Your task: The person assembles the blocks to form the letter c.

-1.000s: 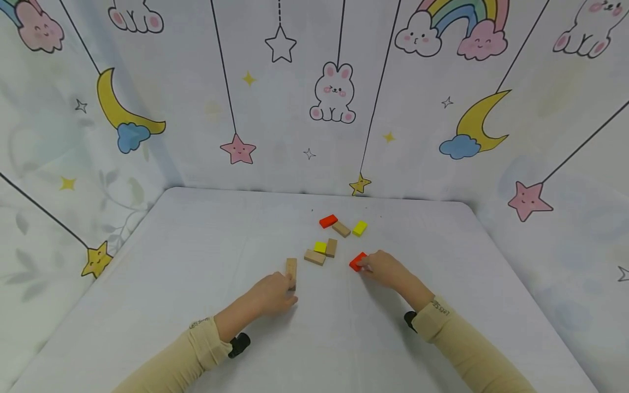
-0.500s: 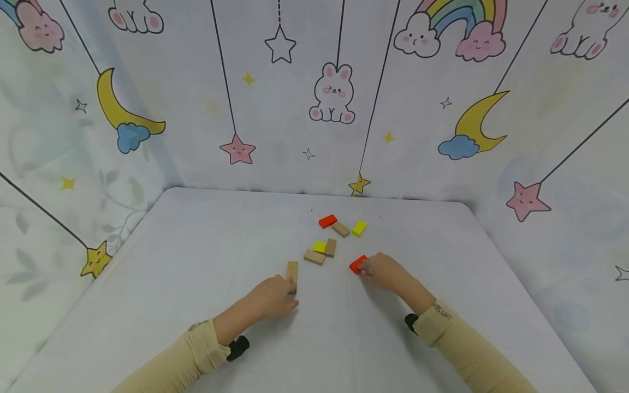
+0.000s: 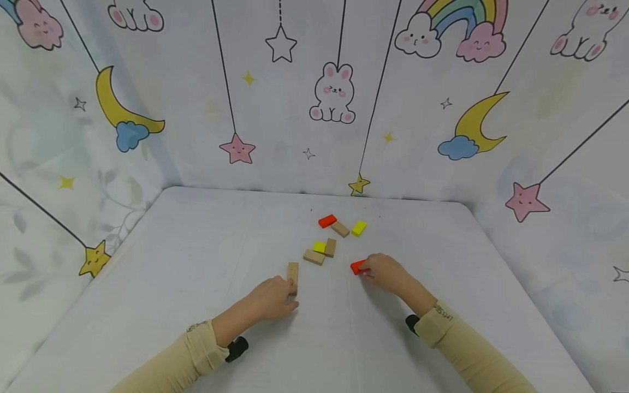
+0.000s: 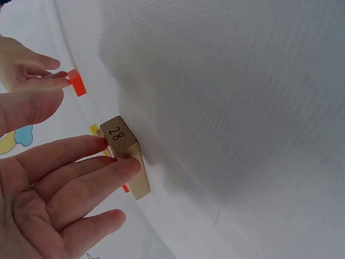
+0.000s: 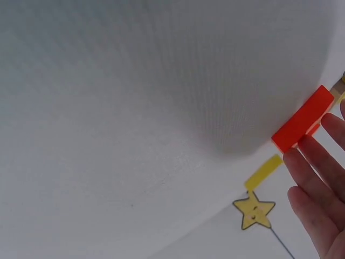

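Block 28, of bare wood, lies on the white table, left of the other blocks, its near end at the left hand. In the left wrist view the number shows on its end face. That hand's fingers are fairly straight and spread; fingertips touch the wood, while the thumb stands apart from it, so the hand is not gripping.

Across from it, the near red block rests at the right hand. Fingertips touch one long edge, and the fingers that show are nearly straight. The right wrist view cuts this hand off at the side, so the thumb's place is hard to judge.

Between the hands and a little farther off, a small yellow block sits against a wooden block on its right and another wooden block in front. Farther back, the far red block touches a slanting wooden block, with the far yellow block just to the right.

Both sleeves are pale yellow, and a black device shows below each cuff. Behind the table hangs a white backdrop printed with rabbits, moons, stars and a rainbow.
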Tool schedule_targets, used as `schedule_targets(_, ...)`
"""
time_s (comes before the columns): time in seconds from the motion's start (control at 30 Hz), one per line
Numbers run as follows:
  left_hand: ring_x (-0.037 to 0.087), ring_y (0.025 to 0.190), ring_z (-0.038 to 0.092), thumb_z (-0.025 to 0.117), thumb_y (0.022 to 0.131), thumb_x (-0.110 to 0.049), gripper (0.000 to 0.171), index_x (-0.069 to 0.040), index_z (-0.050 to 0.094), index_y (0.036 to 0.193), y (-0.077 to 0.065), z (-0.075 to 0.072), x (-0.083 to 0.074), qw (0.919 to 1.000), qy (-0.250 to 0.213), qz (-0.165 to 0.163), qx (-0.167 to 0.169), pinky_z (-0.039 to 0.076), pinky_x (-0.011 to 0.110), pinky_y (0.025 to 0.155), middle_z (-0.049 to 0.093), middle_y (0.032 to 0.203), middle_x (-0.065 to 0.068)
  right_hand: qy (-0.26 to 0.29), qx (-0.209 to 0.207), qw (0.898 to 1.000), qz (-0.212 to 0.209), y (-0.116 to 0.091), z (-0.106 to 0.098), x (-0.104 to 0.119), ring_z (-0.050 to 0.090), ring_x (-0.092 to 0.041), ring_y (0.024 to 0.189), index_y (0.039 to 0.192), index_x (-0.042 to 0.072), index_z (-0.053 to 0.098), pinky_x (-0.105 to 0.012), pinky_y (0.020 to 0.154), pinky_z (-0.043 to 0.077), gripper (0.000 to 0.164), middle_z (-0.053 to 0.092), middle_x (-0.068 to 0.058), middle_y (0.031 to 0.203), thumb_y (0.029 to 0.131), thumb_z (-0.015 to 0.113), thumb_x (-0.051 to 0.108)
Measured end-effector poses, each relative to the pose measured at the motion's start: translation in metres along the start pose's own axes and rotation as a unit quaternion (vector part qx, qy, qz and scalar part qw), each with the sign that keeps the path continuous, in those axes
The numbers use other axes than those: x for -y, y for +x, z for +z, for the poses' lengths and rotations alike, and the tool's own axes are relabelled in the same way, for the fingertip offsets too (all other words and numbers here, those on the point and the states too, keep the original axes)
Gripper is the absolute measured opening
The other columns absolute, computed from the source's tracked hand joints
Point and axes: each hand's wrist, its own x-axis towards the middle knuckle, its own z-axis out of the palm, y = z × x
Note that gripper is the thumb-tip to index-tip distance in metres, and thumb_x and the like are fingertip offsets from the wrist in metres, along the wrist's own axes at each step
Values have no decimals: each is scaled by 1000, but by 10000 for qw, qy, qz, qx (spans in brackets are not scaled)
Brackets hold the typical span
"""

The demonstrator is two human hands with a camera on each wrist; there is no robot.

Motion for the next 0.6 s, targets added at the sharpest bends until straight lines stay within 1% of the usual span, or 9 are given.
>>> schedule_targets(0.13,19,85,56,63,86,-23,34,3,63,108,-1,0,0,10000,18,50,-16,45,32,66,59,115,21,174,-16,9998,-107,-1,0,-2,60,-26,86,100,-1,69,-37,78,49,23,64,-11,93,79,70,9)
schedule_targets(0.2,18,80,57,62,86,-22,32,3,64,106,-1,-1,1,9999,-92,111,-39,45,30,63,61,110,19,344,-26,9993,-111,-1,0,-4,59,-26,88,104,-1,68,-37,79,49,26,63,-11,95,79,69,7)
schedule_targets(0.27,13,70,55,62,87,-19,24,1,66,99,0,-3,3,9994,-263,184,-115,43,26,58,65,98,14,476,-39,9988,-106,-1,0,-7,58,-26,90,106,-1,66,-38,80,49,28,61,-12,98,79,68,5)
schedule_targets(0.33,8,57,46,60,87,-14,15,0,67,89,1,-5,6,9985,-367,301,-260,39,23,50,65,81,8,548,-54,9984,-108,0,0,-9,57,-27,93,108,-1,66,-39,82,48,29,61,-13,102,79,68,4)
schedule_targets(0.4,7,53,41,61,86,-10,10,-2,66,84,3,-7,9,9976,-453,312,-429,37,21,47,63,73,6,522,-55,9985,-147,0,0,-12,57,-27,94,108,-1,66,-39,83,48,29,61,-14,103,79,68,4)
schedule_targets(0.43,7,52,40,61,86,-7,8,-1,66,85,4,-9,11,9970,-535,240,-502,36,20,46,63,72,6,515,-51,9986,-135,1,0,-13,57,-27,95,108,0,66,-40,83,47,29,61,-14,104,79,68,5)
schedule_targets(0.47,7,53,40,62,85,-6,9,1,66,89,5,-10,13,9967,-572,129,-559,36,20,46,64,75,8,508,-46,9986,-142,1,0,-14,57,-28,95,108,0,66,-40,84,47,30,61,-14,103,79,69,5)
schedule_targets(0.53,8,54,41,64,83,-6,20,5,64,100,8,-11,16,9947,-831,-225,-553,35,21,45,64,78,12,503,-23,9987,-94,2,1,-15,57,-28,96,108,0,66,-40,85,47,30,61,-13,104,79,69,6)
schedule_targets(0.6,9,54,41,66,82,-7,35,7,60,113,11,-11,21,9906,-1103,-604,-533,35,22,45,64,81,15,519,0,9986,-29,2,1,-16,57,-28,97,109,1,66,-40,85,46,30,61,-13,103,79,69,6)
